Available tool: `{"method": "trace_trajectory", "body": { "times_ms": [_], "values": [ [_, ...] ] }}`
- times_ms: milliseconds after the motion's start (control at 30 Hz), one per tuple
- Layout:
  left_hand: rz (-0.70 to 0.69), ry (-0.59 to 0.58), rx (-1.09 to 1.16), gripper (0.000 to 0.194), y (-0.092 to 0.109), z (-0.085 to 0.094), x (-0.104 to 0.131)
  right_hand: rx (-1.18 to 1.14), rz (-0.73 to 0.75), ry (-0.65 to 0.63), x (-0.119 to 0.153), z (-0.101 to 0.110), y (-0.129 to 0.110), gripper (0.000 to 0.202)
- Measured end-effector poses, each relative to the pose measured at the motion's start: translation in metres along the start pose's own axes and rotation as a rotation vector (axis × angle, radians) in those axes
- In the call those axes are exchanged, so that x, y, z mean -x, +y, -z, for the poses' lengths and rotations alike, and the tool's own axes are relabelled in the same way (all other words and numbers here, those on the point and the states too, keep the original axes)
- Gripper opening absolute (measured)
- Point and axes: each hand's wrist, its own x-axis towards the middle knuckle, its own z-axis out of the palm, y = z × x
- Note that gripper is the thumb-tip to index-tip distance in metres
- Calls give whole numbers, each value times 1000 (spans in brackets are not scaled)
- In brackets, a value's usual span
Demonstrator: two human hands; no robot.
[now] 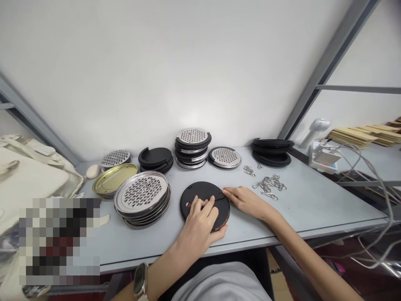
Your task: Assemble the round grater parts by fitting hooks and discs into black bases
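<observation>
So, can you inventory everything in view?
Disc: one, black, front
Front graters: stack, silver, left of disc
Plates: stack, gold, left
Rear graters: stack, silver, back left
Round object: one, beige, left
Holders: two stacks, black, back left and right
Tall stack: one, black-silver, back
Short stack: one, black-silver, back
Clips: many, silver, right of disc
Table: one, grey, centre
Cloth: pile, cream, left
Scanner: one, white, right
Box: one, white, beside scanner
Boards: many, tan, right
Cables: several, white, right
Posts: two, grey, sides
Wall: one, white, behind
Garment: one, grey, bottom
Watch: one, dark, left wrist
Left hand: one, on disc
Right hand: one, disc's edge
</observation>
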Motion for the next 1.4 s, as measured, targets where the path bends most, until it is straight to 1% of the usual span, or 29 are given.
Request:
{"method": "trace_trajectory", "body": {
  "times_ms": [167, 400, 700, 967, 1200, 1400],
  "values": [
    [5, 6, -5, 22, 1, 1, 0, 12, -4, -16, -1, 1, 0, 40],
    [6, -8, -23, 24, 1, -1, 1, 8, -16, 20, 3, -2, 0, 41],
    [-9, 31, -27, 25, 1, 0, 1, 10, -25, 38, 6, -4, 1, 43],
    [-21, -7, -61, 28, 0, 0, 2, -8, -17, 34, 7, -6, 6, 42],
    [-20, -21, -70, 27, 1, 0, 2, -35, -14, 24, 9, -5, 5, 36],
    [-26, -5, -68, 26, 0, 0, 1, -96, -4, 58, 10, -6, 5, 20]
  ]
}}
